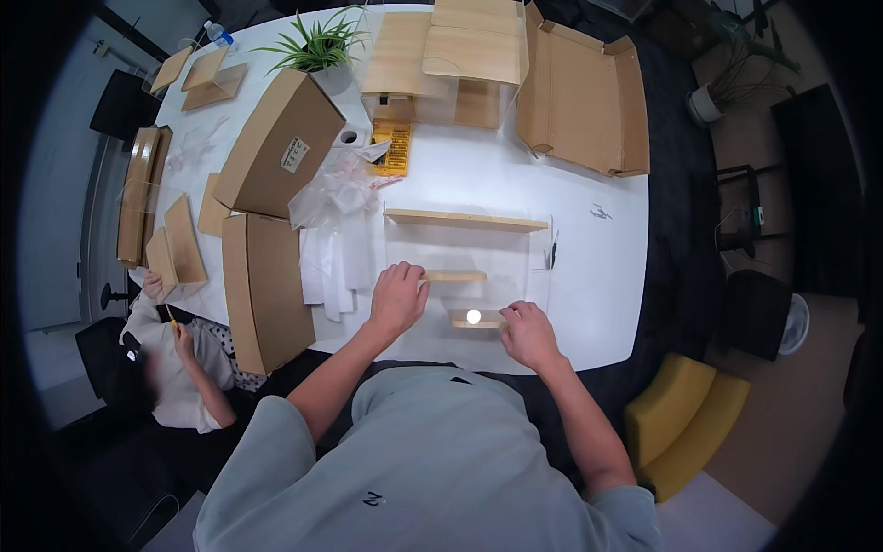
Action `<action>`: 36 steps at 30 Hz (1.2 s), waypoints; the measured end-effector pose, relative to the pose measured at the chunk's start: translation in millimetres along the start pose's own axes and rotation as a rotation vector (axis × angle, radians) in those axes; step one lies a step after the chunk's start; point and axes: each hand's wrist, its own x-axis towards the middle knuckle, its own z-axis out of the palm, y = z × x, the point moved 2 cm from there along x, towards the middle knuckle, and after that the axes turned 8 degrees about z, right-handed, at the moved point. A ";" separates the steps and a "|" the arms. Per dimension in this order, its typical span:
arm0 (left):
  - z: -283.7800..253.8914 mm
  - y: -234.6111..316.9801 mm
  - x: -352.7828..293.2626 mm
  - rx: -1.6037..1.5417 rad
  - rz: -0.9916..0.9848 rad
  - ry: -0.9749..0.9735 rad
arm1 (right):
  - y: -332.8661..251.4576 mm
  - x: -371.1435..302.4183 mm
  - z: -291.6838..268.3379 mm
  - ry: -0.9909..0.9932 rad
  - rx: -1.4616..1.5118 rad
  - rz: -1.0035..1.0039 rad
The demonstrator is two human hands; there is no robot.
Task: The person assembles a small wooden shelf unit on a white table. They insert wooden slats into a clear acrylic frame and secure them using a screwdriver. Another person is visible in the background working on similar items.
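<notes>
My left hand [400, 296] is closed on the left end of a short, narrow wooden board [457, 276]. Nearer to me, my right hand [531, 335] has its fingers closed at the right end of a second short wooden board [464, 325]. A bright white round spot lies over that second board. Beyond both hands, a longer wooden strip [466, 219] runs across the far side of a clear sheet [414, 241], whose edges show only faintly on the white table [607, 304].
Small dark screws [601, 212] lie at the right. Open cardboard boxes [262, 294] stand left, beside a plastic bag [345, 191]. Farther back are a yellow bit case [393, 147], a potted plant [322, 46], and wooden boxes [474, 55]. A seated person [189, 368] holds a screwdriver.
</notes>
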 end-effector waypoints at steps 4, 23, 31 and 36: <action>-15.7 33.0 2.9 -0.003 0.061 0.086 | 5.0 -5.4 21.8 0.002 -0.033 -0.039; 76.7 11.6 -46.0 -0.956 -0.579 -0.300 | 14.7 -14.4 35.9 0.010 -0.028 -0.007; 50.1 14.1 -35.4 -0.585 -0.554 -0.298 | 4.6 -7.9 17.7 -0.043 0.118 0.084; 33.5 6.0 -15.3 -0.444 -0.493 -0.116 | 18.1 51.3 35.8 0.024 0.811 0.305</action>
